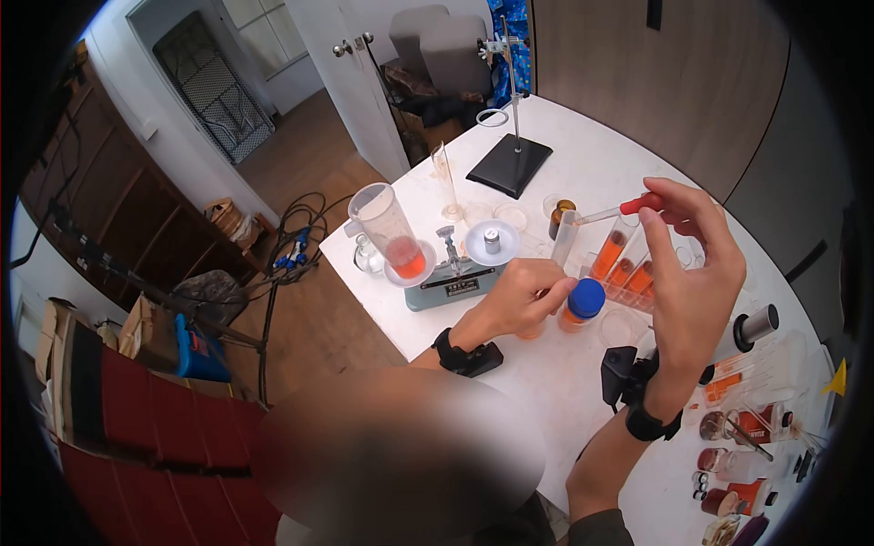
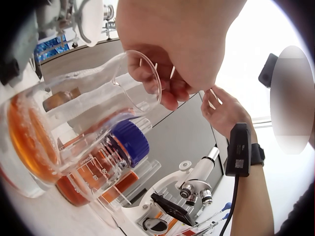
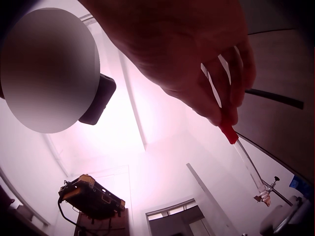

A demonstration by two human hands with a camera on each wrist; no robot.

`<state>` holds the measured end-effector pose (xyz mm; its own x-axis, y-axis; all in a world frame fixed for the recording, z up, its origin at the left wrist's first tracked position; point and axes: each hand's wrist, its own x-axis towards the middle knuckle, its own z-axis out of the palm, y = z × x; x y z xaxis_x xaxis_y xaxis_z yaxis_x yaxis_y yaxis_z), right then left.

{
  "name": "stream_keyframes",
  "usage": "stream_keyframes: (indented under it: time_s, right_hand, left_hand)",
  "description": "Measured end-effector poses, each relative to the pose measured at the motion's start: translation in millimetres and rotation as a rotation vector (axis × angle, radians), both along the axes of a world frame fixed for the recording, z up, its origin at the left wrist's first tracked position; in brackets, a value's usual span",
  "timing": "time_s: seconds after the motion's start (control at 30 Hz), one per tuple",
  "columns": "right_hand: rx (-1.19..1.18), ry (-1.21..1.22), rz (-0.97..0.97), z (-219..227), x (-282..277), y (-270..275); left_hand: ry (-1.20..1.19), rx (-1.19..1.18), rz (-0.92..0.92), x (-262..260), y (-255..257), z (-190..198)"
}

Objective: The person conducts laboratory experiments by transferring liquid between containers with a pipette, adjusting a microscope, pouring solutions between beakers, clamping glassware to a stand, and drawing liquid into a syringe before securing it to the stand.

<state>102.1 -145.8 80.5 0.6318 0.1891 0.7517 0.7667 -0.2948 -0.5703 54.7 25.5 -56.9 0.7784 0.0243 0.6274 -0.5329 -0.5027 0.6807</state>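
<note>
My left hand (image 1: 523,296) curls its fingers at a clear test tube (image 1: 566,238), which stands up beyond the knuckles; its lower part is hidden by the hand in the head view. Between the thumb and fingers of my right hand (image 1: 687,259) is the red bulb of a dropper (image 1: 643,203). The dropper's glass stem slants left, its tip at the tube's mouth. Close below the left hand is a glass flask (image 2: 37,142) with orange liquid. Beside it stands a blue-capped bottle (image 1: 583,303) of orange liquid. A rack (image 1: 628,296) behind holds several orange-filled tubes.
A balance (image 1: 451,289) on the left carries a plastic beaker (image 1: 387,227) of orange-red liquid and a metal weight (image 1: 492,240). A retort stand (image 1: 510,164) is at the back. To the right are a microscope (image 1: 751,329) and several jars. Brown bottle (image 1: 562,217) stands behind the tube.
</note>
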Motion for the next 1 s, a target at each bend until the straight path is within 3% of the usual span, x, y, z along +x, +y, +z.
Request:
stream_keyframes:
  time_s: [0.37,0.63,0.93,1.0]
  right_hand:
    - [0.046,-0.025,0.012,3.4,-5.1,7.7]
    - [0.177,-0.212,0.413,21.7,-35.5,86.3]
    - [0.160,-0.200,0.475,11.5,-47.0,138.6]
    - [0.134,-0.195,0.468,10.9,-47.5,138.9]
  left_hand:
    - [-0.029,0.018,0.022,1.0,1.3,0.5]
    - [0.095,0.030,0.038,-2.5,0.6,2.8]
    - [0.281,0.085,0.145,-6.0,-3.2,11.0]
    - [0.217,0.076,0.148,-5.4,-4.9,9.1]
